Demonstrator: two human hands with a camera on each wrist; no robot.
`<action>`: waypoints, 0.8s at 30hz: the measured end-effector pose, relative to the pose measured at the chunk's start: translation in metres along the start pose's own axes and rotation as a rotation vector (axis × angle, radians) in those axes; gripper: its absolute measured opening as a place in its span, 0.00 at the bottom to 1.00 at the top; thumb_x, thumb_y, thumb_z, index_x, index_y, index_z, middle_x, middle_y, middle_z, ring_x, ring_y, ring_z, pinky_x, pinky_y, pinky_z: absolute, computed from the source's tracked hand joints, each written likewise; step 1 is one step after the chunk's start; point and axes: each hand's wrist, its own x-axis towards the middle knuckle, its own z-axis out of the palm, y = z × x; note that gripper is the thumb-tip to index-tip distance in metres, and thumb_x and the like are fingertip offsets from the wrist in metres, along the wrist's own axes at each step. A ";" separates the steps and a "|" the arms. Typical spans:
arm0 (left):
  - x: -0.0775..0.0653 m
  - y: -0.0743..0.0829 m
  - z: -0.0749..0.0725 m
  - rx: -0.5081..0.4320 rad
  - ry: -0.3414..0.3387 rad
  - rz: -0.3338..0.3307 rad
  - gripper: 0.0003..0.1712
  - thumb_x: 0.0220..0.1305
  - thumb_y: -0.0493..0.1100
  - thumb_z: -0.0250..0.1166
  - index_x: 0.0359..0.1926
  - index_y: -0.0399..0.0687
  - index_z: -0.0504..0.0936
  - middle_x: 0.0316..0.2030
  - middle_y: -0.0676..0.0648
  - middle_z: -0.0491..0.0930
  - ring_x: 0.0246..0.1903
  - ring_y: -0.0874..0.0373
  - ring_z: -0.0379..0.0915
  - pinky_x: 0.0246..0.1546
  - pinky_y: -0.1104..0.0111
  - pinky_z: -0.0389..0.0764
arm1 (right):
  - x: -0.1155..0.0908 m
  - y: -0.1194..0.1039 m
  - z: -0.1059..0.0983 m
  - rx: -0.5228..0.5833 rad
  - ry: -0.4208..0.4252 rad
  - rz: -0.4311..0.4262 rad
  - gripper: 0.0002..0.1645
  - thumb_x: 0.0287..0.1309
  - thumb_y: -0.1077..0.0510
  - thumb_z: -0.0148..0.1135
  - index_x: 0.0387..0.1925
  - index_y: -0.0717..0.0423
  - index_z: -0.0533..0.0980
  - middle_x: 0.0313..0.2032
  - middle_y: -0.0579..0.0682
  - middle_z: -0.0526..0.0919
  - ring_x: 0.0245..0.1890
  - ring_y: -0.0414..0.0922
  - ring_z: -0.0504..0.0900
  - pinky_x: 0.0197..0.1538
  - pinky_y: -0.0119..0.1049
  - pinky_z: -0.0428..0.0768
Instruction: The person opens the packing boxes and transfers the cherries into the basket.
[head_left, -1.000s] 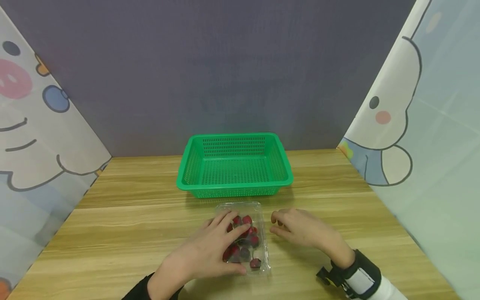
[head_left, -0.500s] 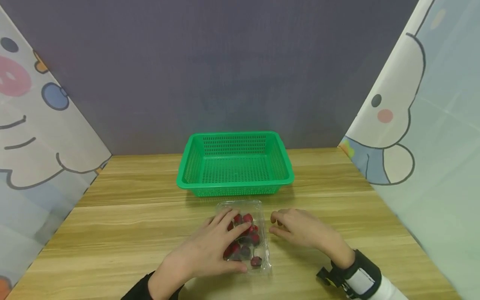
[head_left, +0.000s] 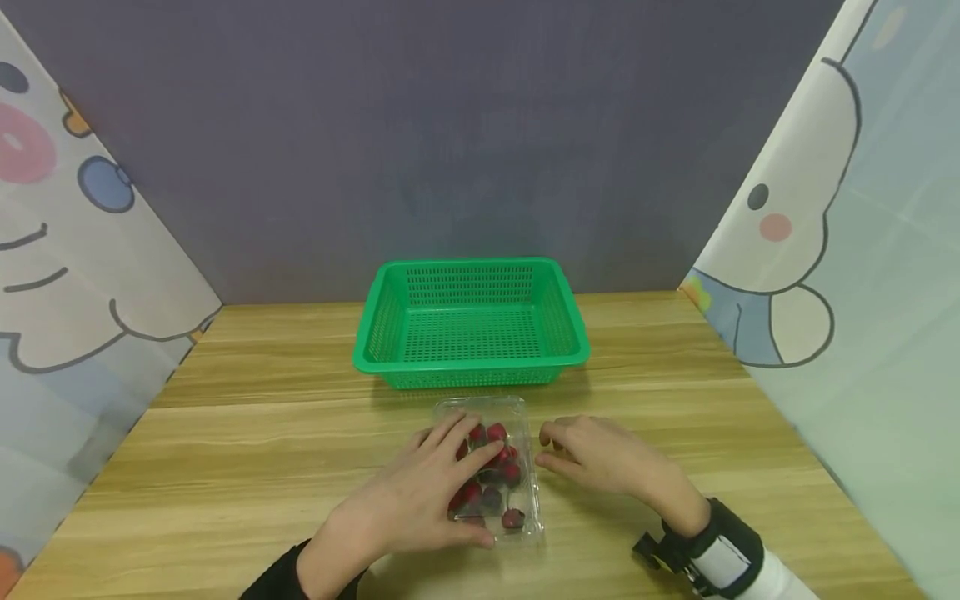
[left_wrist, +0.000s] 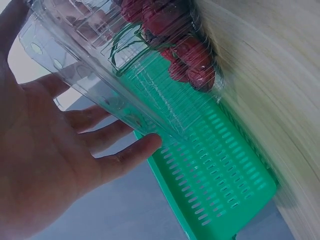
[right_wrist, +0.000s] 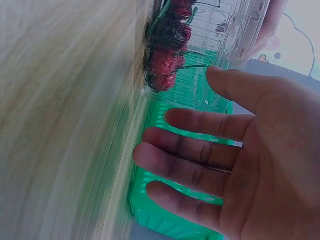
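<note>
Nothing clamped in either hand. Left hand laid over the box lid, fingers spread and slightly bent, thumb held apart from them; pressure cannot be told. Right hand held just beside the box at 3 o'clock, fingers loosely bent, thumb apart from fingers; whether the box side is touched by the thumb tip cannot be told.

Clock from the box, 12 away from the person. Clear plastic box: thin, glossy, rectangular, ribbed walls, flanged rim, set flat on the table at 6 o'clock in the head view. Dark red cherries seen inside: round, shiny, some near black, loosely grouped; thin green stems caught by the right wrist view. Part of the fruit is hidden by the left hand.

Green plastic basket placed at 12, near the box: rectangular, flared walls, rounded corners, slotted mesh sides and floor, smooth rim. Table finished in light wood grain, streaks running crosswise.

Black sleeve at 7–8. Black wrist strap with pale patch at 4, white sleeve beyond. Dark grey, matte wall at 12. Cartoon-printed panels at 10 and 2, slightly creased.
</note>
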 end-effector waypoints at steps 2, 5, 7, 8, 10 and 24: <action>0.001 0.000 0.000 0.003 0.000 0.002 0.56 0.57 0.78 0.64 0.79 0.59 0.63 0.77 0.39 0.54 0.77 0.40 0.44 0.67 0.39 0.63 | 0.000 0.000 0.000 0.007 -0.001 -0.003 0.15 0.74 0.45 0.60 0.42 0.52 0.81 0.37 0.41 0.85 0.32 0.32 0.80 0.35 0.34 0.81; 0.001 -0.001 -0.001 0.006 0.003 0.003 0.55 0.57 0.78 0.64 0.79 0.59 0.63 0.77 0.39 0.54 0.77 0.40 0.45 0.67 0.39 0.64 | 0.000 0.000 0.000 0.011 -0.001 -0.007 0.15 0.74 0.45 0.60 0.42 0.52 0.81 0.37 0.42 0.85 0.33 0.33 0.81 0.36 0.35 0.82; 0.000 -0.001 -0.001 -0.004 0.002 0.000 0.55 0.58 0.78 0.64 0.79 0.58 0.63 0.77 0.39 0.54 0.77 0.40 0.45 0.67 0.39 0.64 | 0.000 0.000 0.001 0.016 -0.004 -0.009 0.15 0.74 0.45 0.60 0.42 0.52 0.81 0.37 0.42 0.85 0.33 0.32 0.80 0.35 0.34 0.81; 0.000 -0.001 -0.001 -0.008 0.000 -0.002 0.55 0.58 0.78 0.63 0.79 0.58 0.63 0.77 0.39 0.54 0.77 0.39 0.45 0.67 0.39 0.64 | 0.000 0.000 0.001 0.019 -0.008 -0.007 0.14 0.74 0.45 0.60 0.42 0.51 0.81 0.37 0.41 0.85 0.33 0.32 0.80 0.35 0.33 0.81; 0.000 -0.001 -0.001 -0.020 -0.004 -0.006 0.55 0.59 0.78 0.62 0.79 0.58 0.63 0.78 0.39 0.54 0.77 0.39 0.44 0.67 0.38 0.64 | 0.000 0.001 0.001 0.035 -0.012 -0.014 0.14 0.74 0.45 0.60 0.43 0.51 0.81 0.37 0.41 0.85 0.31 0.30 0.78 0.34 0.32 0.80; 0.001 -0.002 -0.001 -0.021 -0.007 0.000 0.53 0.61 0.78 0.60 0.79 0.56 0.63 0.78 0.40 0.53 0.77 0.40 0.45 0.66 0.38 0.64 | 0.000 0.002 0.000 0.157 -0.090 -0.023 0.17 0.74 0.42 0.59 0.46 0.51 0.81 0.36 0.35 0.81 0.33 0.29 0.78 0.36 0.31 0.80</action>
